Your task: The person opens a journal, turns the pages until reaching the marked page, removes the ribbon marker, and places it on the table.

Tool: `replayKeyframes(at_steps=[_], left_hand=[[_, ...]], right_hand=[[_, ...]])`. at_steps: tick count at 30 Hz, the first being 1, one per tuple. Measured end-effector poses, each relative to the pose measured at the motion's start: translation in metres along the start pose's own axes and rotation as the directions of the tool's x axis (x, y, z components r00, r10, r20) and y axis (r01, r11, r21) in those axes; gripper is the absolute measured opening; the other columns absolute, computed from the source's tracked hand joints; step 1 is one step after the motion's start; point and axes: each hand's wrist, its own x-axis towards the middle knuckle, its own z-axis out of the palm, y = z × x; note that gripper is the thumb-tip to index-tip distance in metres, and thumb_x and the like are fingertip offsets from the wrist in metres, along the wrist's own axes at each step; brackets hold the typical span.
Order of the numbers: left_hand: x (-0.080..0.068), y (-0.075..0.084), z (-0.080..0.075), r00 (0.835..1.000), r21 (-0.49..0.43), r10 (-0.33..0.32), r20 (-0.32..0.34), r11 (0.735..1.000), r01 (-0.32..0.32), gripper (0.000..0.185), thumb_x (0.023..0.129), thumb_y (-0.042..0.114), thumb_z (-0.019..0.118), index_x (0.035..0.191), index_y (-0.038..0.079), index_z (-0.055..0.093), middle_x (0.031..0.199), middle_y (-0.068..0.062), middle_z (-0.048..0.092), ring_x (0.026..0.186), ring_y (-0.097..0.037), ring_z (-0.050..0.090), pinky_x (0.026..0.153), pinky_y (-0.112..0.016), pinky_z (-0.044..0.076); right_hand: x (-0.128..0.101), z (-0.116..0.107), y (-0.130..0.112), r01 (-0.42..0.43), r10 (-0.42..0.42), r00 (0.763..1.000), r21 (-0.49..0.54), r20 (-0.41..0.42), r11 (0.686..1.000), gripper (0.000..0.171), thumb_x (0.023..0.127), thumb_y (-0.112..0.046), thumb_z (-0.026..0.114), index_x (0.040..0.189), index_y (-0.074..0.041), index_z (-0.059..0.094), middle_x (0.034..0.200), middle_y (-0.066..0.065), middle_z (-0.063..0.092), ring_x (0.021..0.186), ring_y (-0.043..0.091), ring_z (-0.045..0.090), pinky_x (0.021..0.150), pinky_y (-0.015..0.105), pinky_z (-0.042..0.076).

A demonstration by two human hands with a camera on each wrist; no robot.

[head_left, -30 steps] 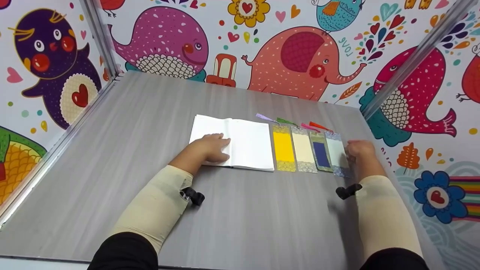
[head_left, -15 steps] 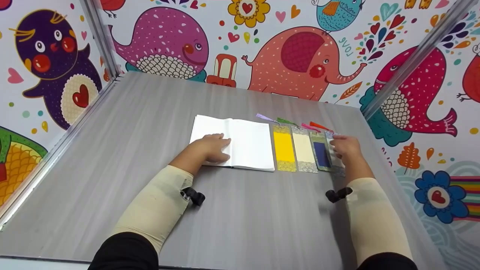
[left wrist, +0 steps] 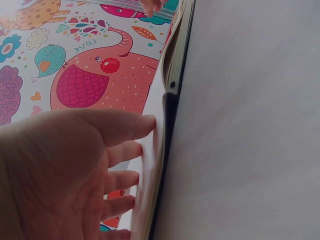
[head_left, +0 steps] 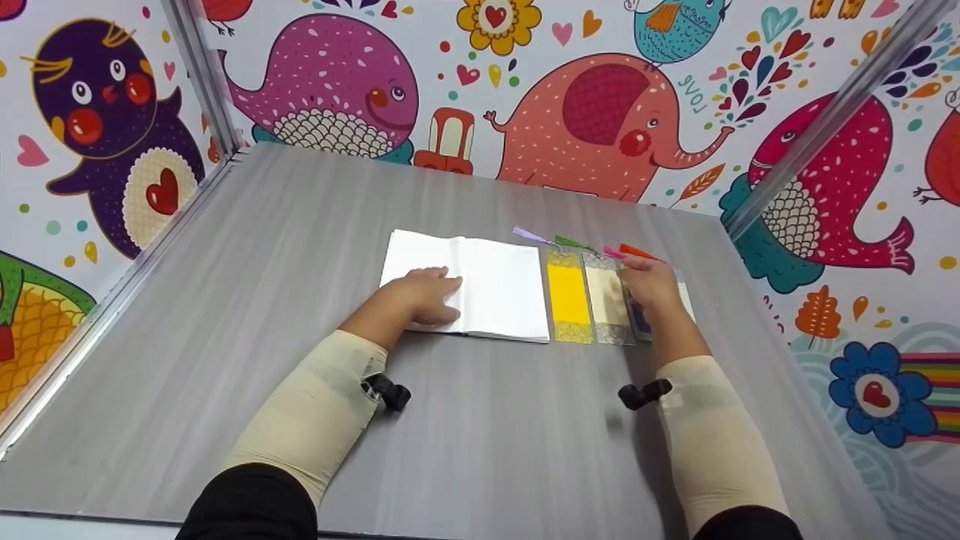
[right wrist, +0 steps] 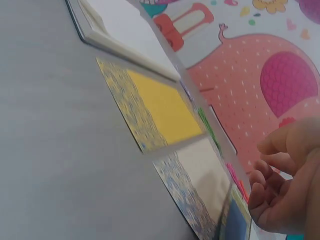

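1. The left hand (head_left: 420, 296) lies flat, fingers straight, on the left page of the open book (head_left: 480, 281), pressing it down. The book sits about mid-tabletop, slightly toward the far edge.

2. The right hand (head_left: 651, 289) is above the row of bookmarks just right of the book. It hovers over the blue bookmark (head_left: 639, 319) and holds nothing. In the right wrist view its fingers (right wrist: 267, 187) are loosely curled above the card, not clearly touching it.

3. The row runs from the book toward the right edge of the tabletop (head_left: 300, 225): yellow bookmark (head_left: 568, 294), cream bookmark (head_left: 604, 296), the blue one, then a pale bookmark (head_left: 684, 300) mostly hidden by the hand. Neighbours lie edge to edge or almost so.

4. Each bookmark is a thin, flat rectangular card with a coloured centre and a speckled, glittery border. Coloured tassels (head_left: 570, 241) trail from their far ends.

5. Handling, as a judgement: these cards look very light and fairly stiff but bendable. Lying flush on the smooth grey laminate, they would be hard to pinch from above.

6. A better hold would likely be the tassel end, or sliding a card until a corner can be lifted by a fingertip.

7. The book has plain white, soft pages (left wrist: 150, 150) and a thin dark cover edge (left wrist: 170, 105). It would tend to spring shut without the pressing palm.
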Motion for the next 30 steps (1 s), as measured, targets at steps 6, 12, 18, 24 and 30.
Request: replayKeyframes(at_steps=[6, 12, 18, 24, 30], left_hand=[[-0.001, 0.0, 0.0, 1.0, 0.006, -0.013, 0.006, 1.0, 0.013, 0.078, 0.102, 0.046, 0.058, 0.171, 0.022, 0.03, 0.181, -0.012, 0.018, 0.168, -0.041, 0.013, 0.136, -0.06, 0.017], [-0.001, 0.001, -0.001, 1.0, 0.002, -0.015, 0.01, 1.0, 0.015, 0.078, 0.102, 0.045, 0.058, 0.171, 0.022, 0.029, 0.181, -0.012, 0.017, 0.169, -0.04, 0.013, 0.136, -0.059, 0.016], [0.0, 0.002, -0.001, 1.0, 0.012, -0.011, 0.008, 1.0, 0.01, 0.077, 0.102, 0.043, 0.057, 0.171, 0.021, 0.03, 0.181, -0.012, 0.018, 0.169, -0.04, 0.014, 0.136, -0.059, 0.017], [0.0, 0.004, -0.001, 1.0, 0.003, -0.008, 0.012, 1.0, 0.008, 0.078, 0.102, 0.044, 0.058, 0.171, 0.021, 0.029, 0.181, -0.012, 0.017, 0.169, -0.039, 0.013, 0.136, -0.058, 0.017], [-0.002, 0.003, -0.002, 1.0, 0.0, -0.015, 0.006, 1.0, 0.015, 0.077, 0.102, 0.043, 0.058, 0.171, 0.021, 0.03, 0.181, -0.013, 0.018, 0.169, -0.038, 0.013, 0.136, -0.057, 0.017]], right_hand=[[-0.021, 0.024, -0.015, 0.07, -0.073, 0.995, 0.053, 0.066, 0.996, 0.047, 0.107, -0.026, 0.062, 0.153, -0.017, 0.06, 0.151, 0.01, 0.061, 0.127, 0.035, 0.059, 0.112, 0.048, 0.053], [-0.04, 0.048, -0.033, 0.078, -0.085, 0.991, 0.07, 0.099, 0.994, 0.043, 0.107, -0.028, 0.064, 0.149, -0.021, 0.065, 0.15, 0.006, 0.061, 0.131, 0.032, 0.059, 0.117, 0.045, 0.052], [-0.052, 0.066, -0.047, 0.085, -0.097, 0.983, 0.082, 0.156, 0.993, 0.043, 0.107, -0.032, 0.066, 0.149, -0.024, 0.065, 0.144, 0.004, 0.065, 0.13, 0.028, 0.06, 0.117, 0.044, 0.051], [-0.064, 0.081, -0.051, 0.181, -0.2, 0.959, 0.108, 0.199, 0.977, 0.044, 0.105, -0.031, 0.068, 0.148, -0.02, 0.065, 0.139, 0.006, 0.066, 0.13, 0.029, 0.062, 0.118, 0.046, 0.051], [-0.074, 0.096, -0.043, 0.531, -0.49, 0.809, -0.044, 0.324, 0.846, 0.057, 0.101, -0.034, 0.074, 0.155, -0.019, 0.059, 0.153, 0.013, 0.06, 0.14, 0.034, 0.058, 0.117, 0.052, 0.051]])
